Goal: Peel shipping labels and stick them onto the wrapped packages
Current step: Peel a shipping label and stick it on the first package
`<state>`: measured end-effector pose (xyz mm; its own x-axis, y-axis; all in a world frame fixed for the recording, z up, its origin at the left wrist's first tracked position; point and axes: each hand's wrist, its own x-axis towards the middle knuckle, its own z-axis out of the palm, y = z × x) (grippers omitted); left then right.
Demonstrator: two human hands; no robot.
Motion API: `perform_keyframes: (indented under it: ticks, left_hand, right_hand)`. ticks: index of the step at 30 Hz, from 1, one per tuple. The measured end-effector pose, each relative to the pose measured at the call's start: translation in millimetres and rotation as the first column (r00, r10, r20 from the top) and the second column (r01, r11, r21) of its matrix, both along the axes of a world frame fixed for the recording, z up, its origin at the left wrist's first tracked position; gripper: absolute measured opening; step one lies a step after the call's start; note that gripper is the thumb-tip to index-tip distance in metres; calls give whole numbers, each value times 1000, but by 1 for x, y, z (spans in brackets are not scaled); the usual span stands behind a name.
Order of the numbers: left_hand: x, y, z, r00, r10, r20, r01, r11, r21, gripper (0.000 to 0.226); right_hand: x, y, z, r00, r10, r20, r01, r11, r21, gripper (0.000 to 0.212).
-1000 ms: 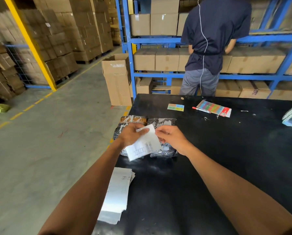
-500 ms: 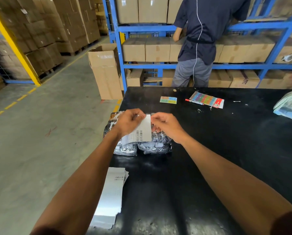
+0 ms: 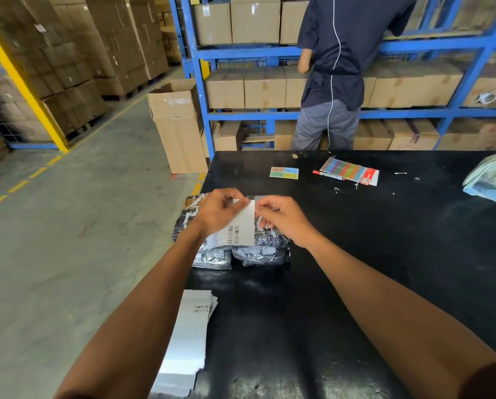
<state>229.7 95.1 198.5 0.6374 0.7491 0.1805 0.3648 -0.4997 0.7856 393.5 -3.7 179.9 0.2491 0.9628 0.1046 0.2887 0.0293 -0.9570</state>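
A white shipping label (image 3: 241,230) with barcodes is held upright between both hands, just above the wrapped packages. My left hand (image 3: 218,213) grips its upper left part. My right hand (image 3: 281,218) pinches its top right corner. Two shiny plastic-wrapped packages lie side by side on the black table (image 3: 385,254), one on the left (image 3: 212,259) and one on the right (image 3: 262,250), partly hidden by my hands and the label. A stack of label sheets (image 3: 187,338) hangs over the table's near left edge.
At the far side of the table lie a small coloured card (image 3: 284,173), a red marker (image 3: 327,175) and a multicoloured sheet (image 3: 349,170). A pale bag (image 3: 491,180) sits at the right edge. A person (image 3: 339,70) stands at the blue shelving behind. An open carton (image 3: 177,125) stands on the floor.
The label has swung from lying tilted over the packages to standing more upright, and both hands have shifted to its top edge. The camera view has dropped slightly.
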Motion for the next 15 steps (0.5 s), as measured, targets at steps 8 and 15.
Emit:
perform_keyframes:
  ticks: [8,15]
  left_hand:
    - [-2,-3,5,1000,0,-26,0,1000,22,18]
    - [-2,-3,7,998,-52,18,53,997,-50,21]
  right_hand:
    - [1,3,2,1000,26,7,-25,1000,-17,12]
    - [3,2,7,991,105,-86,-107,994,-20,16]
